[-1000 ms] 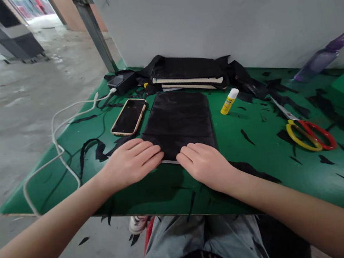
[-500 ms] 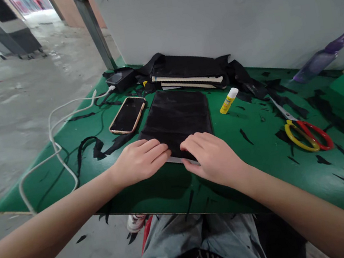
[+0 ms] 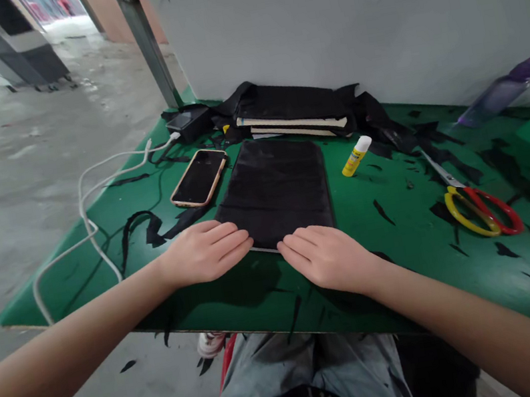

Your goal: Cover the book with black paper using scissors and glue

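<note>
While both hands lie flat, neither grip closed on anything, left hand and right hand press the near edge of the black sheet on the bench — phone just left of the sheet, glue stick right. Sheet looks thin, light, limp — best pinched at near corners. Shirt lettering only partly readable.

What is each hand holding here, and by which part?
Nothing is gripped. The left hand and right hand lie flat, fingers pressing the near edge of the black cloth-covered board.
</note>
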Action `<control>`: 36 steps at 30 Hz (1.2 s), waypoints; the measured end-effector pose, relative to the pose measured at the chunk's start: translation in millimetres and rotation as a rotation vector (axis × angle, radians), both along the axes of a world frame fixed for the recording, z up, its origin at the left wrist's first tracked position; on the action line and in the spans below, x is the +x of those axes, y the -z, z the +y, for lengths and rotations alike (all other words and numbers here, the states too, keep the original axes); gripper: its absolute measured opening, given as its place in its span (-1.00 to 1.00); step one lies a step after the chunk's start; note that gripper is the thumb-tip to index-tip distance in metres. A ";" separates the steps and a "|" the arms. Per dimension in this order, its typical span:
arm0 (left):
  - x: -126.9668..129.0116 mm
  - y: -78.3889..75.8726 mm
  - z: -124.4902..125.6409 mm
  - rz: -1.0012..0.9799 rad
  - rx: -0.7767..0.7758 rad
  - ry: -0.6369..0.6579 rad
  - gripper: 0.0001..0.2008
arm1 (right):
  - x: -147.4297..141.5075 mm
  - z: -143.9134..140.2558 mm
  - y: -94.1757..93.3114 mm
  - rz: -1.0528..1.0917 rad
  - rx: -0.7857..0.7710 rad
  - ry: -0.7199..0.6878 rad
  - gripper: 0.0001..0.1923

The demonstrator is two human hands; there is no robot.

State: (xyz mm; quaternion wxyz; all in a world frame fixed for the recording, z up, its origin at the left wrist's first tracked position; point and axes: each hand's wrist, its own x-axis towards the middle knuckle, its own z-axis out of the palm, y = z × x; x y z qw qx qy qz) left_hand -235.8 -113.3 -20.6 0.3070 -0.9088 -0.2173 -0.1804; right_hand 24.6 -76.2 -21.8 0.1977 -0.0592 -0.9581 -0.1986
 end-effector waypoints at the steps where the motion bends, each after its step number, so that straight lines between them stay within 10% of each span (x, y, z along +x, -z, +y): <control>1: -3.6 0.2 -0.5 0.004 0.004 0.000 -0.83 | -0.7 -0.3 -0.2 -0.007 -0.006 0.009 -0.80; 36: -33.4 -3.9 -6.2 0.083 -0.135 -0.019 -0.76 | -2.2 -4.8 -5.8 -0.150 -0.018 -0.027 -0.72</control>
